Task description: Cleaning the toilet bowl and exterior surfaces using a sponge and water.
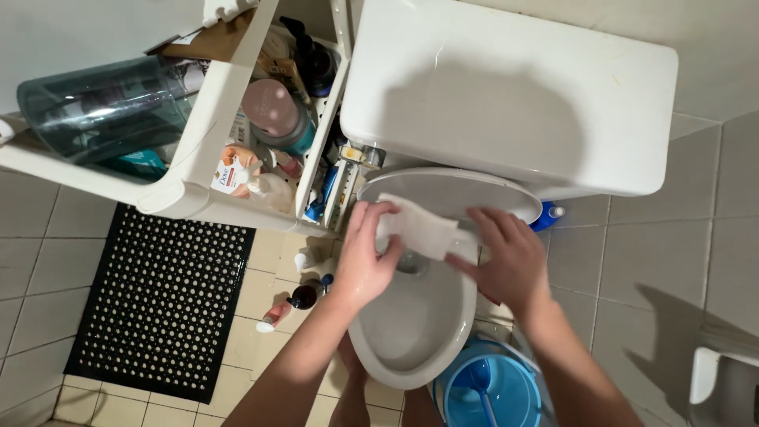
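Head view, hands: I am using two hands, both over the toilet bowl [411, 324].
Left hand [365, 257]: I am pinching one white paper towel [417, 227] by its left end, fingers curled closed on it.
Right hand [506, 261]: I am laying it flat, fingers spread open, by the towel's right edge at the bowl's rim; I cannot tell whether it is touching the towel.
Towel: one sheet, hanging above the back of the open bowl, just in front of the raised lid [451, 192].
Toilet: one white cistern [506, 95] is standing behind the lid.
Bucket: one blue bucket [490, 387] is sitting on the floor to the right of the bowl, with one blue handle sticking up inside it.
Shelf: one white rack [198, 158] is standing to the left of the cistern, crowded with bottles and tubes too jumbled to count.
Bin: one clear grey-blue container [103, 107] is lying on the rack's left side.
Floor: one black perforated mat [162, 300] is lying on the tiles; about three small bottles [303, 296] are sitting between the mat and the bowl.
Behind bowl: one blue bottle [547, 215] is peeking out to the right of the lid.
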